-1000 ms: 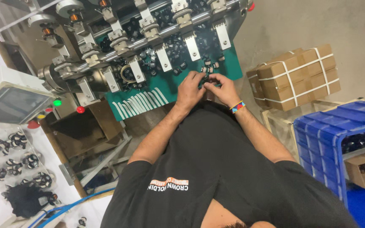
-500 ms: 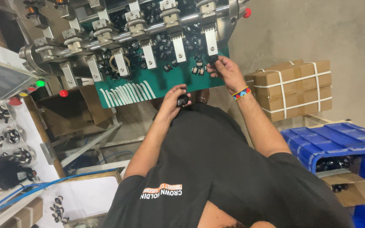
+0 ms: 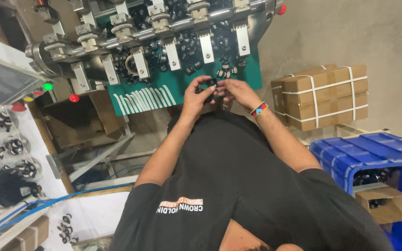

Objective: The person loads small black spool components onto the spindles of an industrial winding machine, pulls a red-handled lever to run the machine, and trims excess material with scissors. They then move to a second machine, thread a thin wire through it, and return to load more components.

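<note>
My left hand (image 3: 196, 95) and my right hand (image 3: 234, 91) meet in front of my chest, both pinching a small black round part (image 3: 211, 85) between the fingertips. They hover just over the near edge of a green tray (image 3: 145, 97) that carries several more small black parts (image 3: 224, 69). Behind the tray runs a metal machine (image 3: 131, 32) with a row of clamp heads and white tabs. A coloured band sits on my right wrist.
Strapped cardboard boxes (image 3: 324, 95) stand at the right. A blue plastic crate (image 3: 368, 155) and a small open carton (image 3: 382, 204) are at the lower right. A control box with green and red buttons (image 3: 47, 87) is at the left. Coils lie on a white surface (image 3: 5, 148).
My right hand came back from the parts on the tray and my left hand rose from my lap. Both hands now meet on one black part.
</note>
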Motion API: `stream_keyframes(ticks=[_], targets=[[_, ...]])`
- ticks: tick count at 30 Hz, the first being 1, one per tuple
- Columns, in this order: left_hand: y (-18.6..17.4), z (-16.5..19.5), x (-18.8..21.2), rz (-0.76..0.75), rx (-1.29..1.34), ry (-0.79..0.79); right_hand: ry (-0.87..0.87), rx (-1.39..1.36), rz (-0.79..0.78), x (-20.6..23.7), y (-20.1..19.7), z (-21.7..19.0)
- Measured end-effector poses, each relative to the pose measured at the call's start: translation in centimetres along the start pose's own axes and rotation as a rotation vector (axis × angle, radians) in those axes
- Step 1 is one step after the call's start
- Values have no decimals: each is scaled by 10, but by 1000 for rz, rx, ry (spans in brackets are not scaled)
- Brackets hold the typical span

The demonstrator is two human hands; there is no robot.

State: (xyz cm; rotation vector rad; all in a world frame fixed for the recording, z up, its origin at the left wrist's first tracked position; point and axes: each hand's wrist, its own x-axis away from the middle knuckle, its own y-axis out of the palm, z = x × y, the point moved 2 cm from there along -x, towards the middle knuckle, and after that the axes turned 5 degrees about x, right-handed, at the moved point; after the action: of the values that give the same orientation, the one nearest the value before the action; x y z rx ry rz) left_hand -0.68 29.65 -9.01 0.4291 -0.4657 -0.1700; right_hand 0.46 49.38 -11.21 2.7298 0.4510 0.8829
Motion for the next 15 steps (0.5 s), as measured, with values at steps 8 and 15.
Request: stream_keyframes(ticks=[8, 15], targets=[[-14, 25, -3, -18, -212, 151, -295, -52, 164, -13, 41, 2], [-57, 13, 5, 46, 616, -541, -220, -250, 24, -33, 42, -31]])
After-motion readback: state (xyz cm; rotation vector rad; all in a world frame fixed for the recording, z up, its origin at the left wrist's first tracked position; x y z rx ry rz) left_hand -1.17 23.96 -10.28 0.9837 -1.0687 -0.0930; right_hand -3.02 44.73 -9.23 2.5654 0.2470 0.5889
